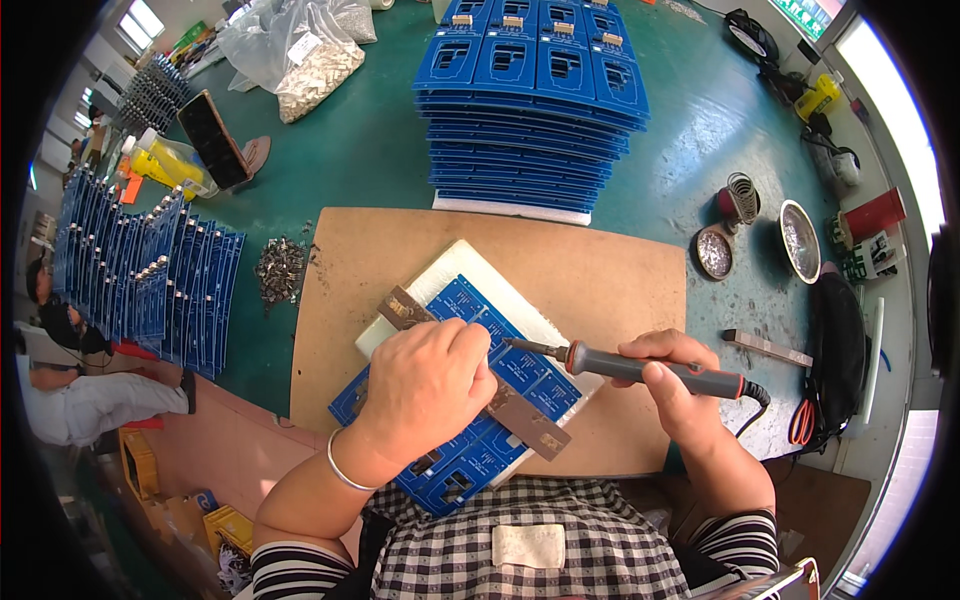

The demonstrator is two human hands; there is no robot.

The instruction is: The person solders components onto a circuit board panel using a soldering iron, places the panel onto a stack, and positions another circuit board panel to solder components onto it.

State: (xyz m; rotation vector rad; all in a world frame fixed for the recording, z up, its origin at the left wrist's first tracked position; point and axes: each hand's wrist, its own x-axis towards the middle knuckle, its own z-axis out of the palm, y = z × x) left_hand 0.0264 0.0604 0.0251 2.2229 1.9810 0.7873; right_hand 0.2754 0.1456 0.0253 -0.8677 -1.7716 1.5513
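My right hand grips a grey soldering iron, its tip pointing left over a blue circuit board panel. The panel lies slanted on a white foam pad, and its lower end reaches toward my apron. A brown flat bar crosses the panel diagonally. Over the bar's middle, my left hand is closed, thumb and fingers pressed together close to the iron's tip. Whatever those fingers hold, if anything, is hidden.
Under the pad lies a brown work sheet. A tall stack of blue boards stands beyond it; more upright boards are at left, beside a pile of small parts. At right are an iron stand, metal bowl and scissors.
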